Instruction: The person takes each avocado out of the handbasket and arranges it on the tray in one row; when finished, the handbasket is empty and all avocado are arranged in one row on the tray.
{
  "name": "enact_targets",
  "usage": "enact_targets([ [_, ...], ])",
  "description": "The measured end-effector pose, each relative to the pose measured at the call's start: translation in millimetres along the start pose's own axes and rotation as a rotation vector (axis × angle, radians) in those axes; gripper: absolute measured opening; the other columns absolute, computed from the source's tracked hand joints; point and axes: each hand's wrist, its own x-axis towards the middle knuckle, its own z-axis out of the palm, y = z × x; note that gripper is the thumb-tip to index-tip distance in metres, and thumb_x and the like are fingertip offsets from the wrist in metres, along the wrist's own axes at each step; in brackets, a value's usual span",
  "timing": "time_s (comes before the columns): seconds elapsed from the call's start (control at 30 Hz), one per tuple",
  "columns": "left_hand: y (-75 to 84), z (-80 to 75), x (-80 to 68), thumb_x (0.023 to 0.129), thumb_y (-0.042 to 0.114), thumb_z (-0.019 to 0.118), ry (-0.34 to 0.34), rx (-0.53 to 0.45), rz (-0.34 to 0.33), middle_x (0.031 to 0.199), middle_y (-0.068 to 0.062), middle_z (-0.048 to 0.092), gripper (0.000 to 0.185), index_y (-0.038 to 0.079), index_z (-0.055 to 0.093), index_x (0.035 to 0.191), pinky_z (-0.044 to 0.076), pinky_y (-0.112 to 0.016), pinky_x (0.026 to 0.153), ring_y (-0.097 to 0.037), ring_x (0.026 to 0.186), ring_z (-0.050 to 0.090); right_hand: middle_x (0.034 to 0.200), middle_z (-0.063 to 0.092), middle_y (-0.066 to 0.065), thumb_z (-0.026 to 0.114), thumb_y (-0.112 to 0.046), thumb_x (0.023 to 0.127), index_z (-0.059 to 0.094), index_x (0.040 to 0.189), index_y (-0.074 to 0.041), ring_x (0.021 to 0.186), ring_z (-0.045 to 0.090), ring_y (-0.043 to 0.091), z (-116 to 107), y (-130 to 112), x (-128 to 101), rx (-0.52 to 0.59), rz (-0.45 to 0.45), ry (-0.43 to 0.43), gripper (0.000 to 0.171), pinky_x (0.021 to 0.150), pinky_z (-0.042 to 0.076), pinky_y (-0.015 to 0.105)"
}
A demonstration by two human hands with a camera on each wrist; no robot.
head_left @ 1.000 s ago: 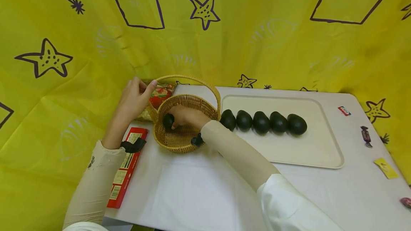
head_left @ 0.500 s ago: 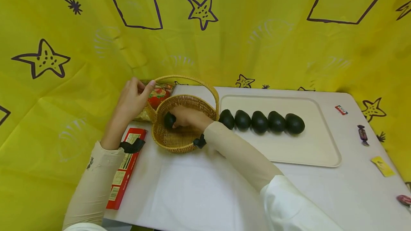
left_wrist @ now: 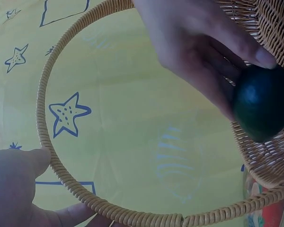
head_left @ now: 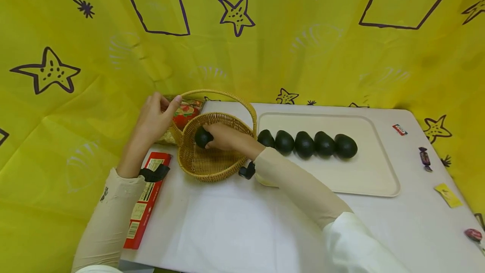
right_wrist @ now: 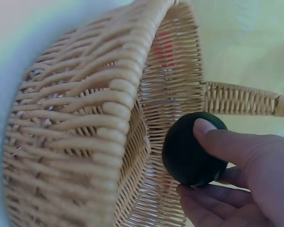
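My right hand [head_left: 223,136] grips a dark green avocado [head_left: 203,137] between thumb and fingers, over the inside of a woven wicker basket [head_left: 212,176]. In the right wrist view the thumb lies on the upper side of the avocado [right_wrist: 191,149], with the fingers beneath it. My left hand [head_left: 153,115] pinches the basket's arched handle [left_wrist: 57,168] at its left side. On a cream tray [head_left: 360,180] right of the basket, several more avocados [head_left: 304,144] lie in a row.
A red box [head_left: 145,205] lies left of the basket. Behind the left hand is a bag with a red print [head_left: 185,115]. Wrapped candies [head_left: 425,159] are spread along the table's right side. A yellow curtain [head_left: 170,62] hangs behind the table.
The right hand has lifted the avocado from lower in the basket and drawn back slightly to the right. The left hand keeps its hold on the handle.
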Motion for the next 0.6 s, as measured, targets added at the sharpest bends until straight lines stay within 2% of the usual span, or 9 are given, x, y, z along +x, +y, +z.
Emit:
enact_targets([
  [0.1, 0.1, -0.5, 1.0, 0.108, 0.060, 0.044, 0.001, 0.005, 0.006, 0.109, -0.023, 0.051, 0.066, -0.006, 0.051, 0.113, 0.038, -0.044, 0.075, -0.036, 0.091, 0.048, 0.161, 0.046, 0.022, 0.073, -0.024, 0.102, 0.033, 0.161, 0.005, 0.146, 0.050, 0.032, -3, -2, -9, 0.007, -0.032, 0.031, 0.077, 0.118, 0.042, 0.039],
  [0.37, 1.0, -0.8, 0.1, 0.107, 0.062, 0.044, 0.002, 0.005, -0.002, 0.110, -0.024, 0.050, 0.069, -0.005, 0.050, 0.114, 0.038, -0.045, 0.076, -0.037, 0.092, 0.047, 0.165, 0.041, 0.018, 0.074, -0.023, 0.101, 0.029, 0.163, 0.003, 0.151, 0.043, 0.029, -9, -3, -49, 0.049, -0.110, 0.086, 0.081, 0.121, 0.038, 0.038],
  [0.6, -0.7, -0.8, -1.2, 0.107, 0.063, 0.042, 0.000, 0.012, 0.001, 0.113, -0.024, 0.048, 0.069, -0.005, 0.049, 0.114, 0.036, -0.046, 0.080, -0.037, 0.097, 0.045, 0.168, 0.038, 0.014, 0.072, -0.026, 0.103, 0.031, 0.165, -0.003, 0.156, 0.036, 0.028, -19, -2, -99, 0.069, -0.084, 0.119, 0.078, 0.124, 0.034, 0.041],
])
